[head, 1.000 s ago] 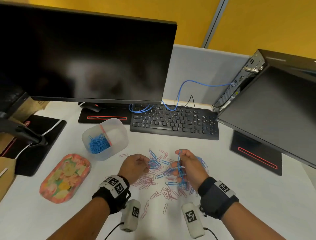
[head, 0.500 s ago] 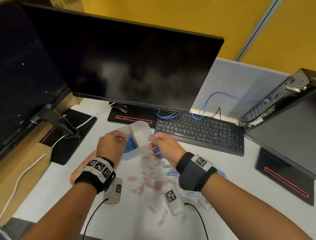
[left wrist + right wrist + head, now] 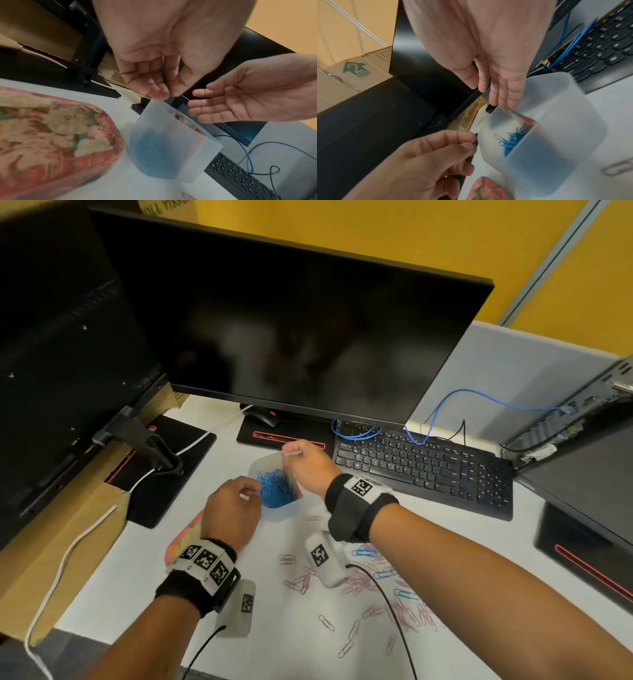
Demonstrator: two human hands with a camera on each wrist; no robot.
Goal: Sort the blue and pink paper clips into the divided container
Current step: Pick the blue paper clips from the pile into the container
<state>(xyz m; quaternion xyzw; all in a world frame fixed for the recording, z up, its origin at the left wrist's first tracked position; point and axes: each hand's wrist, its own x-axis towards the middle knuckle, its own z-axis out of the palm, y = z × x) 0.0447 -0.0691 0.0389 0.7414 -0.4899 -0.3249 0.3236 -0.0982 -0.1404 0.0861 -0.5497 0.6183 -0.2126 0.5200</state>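
Note:
A translucent divided container (image 3: pixel 281 512) stands in front of the monitor, with a heap of blue paper clips (image 3: pixel 274 491) in its left compartment. My right hand (image 3: pixel 301 460) hovers over the container's far rim with straight fingers and holds nothing; the right wrist view shows those fingers (image 3: pixel 503 94) pointing down at the rim (image 3: pixel 556 121). My left hand (image 3: pixel 251 491) hangs at the container's left side, its fingers loosely curled and empty (image 3: pixel 163 92). Loose pink paper clips (image 3: pixel 359 583) and some blue ones (image 3: pixel 404 594) lie scattered on the white desk under my right forearm.
A floral tray (image 3: pixel 185 539) lies just left of the container, under my left wrist. A black keyboard (image 3: pixel 424 467) sits to the right of the container, the monitor (image 3: pixel 274 320) looms behind it, and a tilted computer case (image 3: pixel 582 481) stands at far right. A monitor base (image 3: pixel 164 474) lies left.
Both hands moved from the clip pile up and left to the container. The right hand let go of its bunch of blue clips. The head turned left.

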